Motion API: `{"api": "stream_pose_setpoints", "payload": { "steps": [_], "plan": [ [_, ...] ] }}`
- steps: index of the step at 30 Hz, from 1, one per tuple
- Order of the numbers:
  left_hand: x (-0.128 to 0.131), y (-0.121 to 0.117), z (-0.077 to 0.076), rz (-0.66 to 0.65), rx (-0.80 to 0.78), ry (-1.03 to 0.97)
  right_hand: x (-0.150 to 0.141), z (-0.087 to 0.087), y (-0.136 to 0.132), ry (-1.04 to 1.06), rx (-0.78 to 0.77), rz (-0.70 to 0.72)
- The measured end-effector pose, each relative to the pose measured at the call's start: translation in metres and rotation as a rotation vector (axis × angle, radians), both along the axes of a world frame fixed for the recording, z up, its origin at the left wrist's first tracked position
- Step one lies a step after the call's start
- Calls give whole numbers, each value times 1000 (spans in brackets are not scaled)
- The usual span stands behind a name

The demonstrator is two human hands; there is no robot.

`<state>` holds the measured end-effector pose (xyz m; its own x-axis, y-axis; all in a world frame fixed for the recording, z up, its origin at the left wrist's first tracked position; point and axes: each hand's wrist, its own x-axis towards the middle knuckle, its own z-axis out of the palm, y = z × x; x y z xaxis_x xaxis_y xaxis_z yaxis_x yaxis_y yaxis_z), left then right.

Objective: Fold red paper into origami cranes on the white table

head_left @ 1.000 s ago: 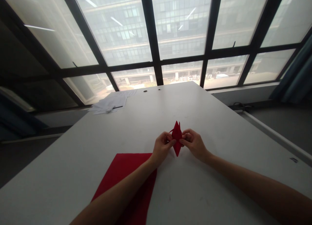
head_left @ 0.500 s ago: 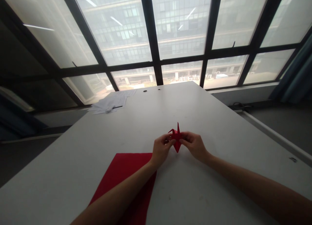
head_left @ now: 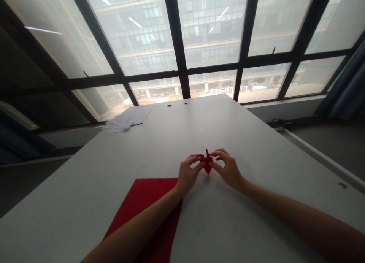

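The left hand (head_left: pixel 188 173) and the right hand (head_left: pixel 229 170) meet around a small folded red paper figure (head_left: pixel 208 165), which lies between them over the middle of the white flat-topped desk (head_left: pixel 228 232). The left grip is closed on the figure's left side, thumb and fingertips pinching the paper; the right grip is closed on its right side, the thumb against the paper and some of the other fingers raised apart from the thumb. One thin point of the figure stands up toward the windows and a broader point aims down toward the person; whether it touches the surface below cannot be told. A large flat sheet of red paper (head_left: pixel 151 194) lies to the left of the figure, partly under the left forearm (head_left: pixel 137 232). Near the far left edge is a loose spread of white printed papers (head_left: pixel 125 118), with a thin dark pen-like object (head_left: pixel 137 124) on top. Beyond the far end stand dark-framed glass windows (head_left: pixel 212 31).
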<state>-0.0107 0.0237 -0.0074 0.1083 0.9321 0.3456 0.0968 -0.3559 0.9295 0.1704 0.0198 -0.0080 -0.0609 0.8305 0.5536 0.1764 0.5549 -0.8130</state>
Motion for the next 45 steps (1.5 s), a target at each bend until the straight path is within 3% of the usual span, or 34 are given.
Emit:
{"api": "stream_pose_setpoints", "payload": {
  "steps": [5, 12, 30, 45],
  "plan": [
    [1, -1, 0, -59, -28, -29, 0, 1, -1, -17, -18, 6],
    [-1, -3, 2, -46, -28, -17, 1, -1, -1, 39, -29, 43],
    [1, -6, 8, -72, -113, -75, -2, -3, -2, 277, -329, 198],
    [2, -7, 8, -138, -195, -153, -4, -2, -5, 335, -398, 231]
  ]
}}
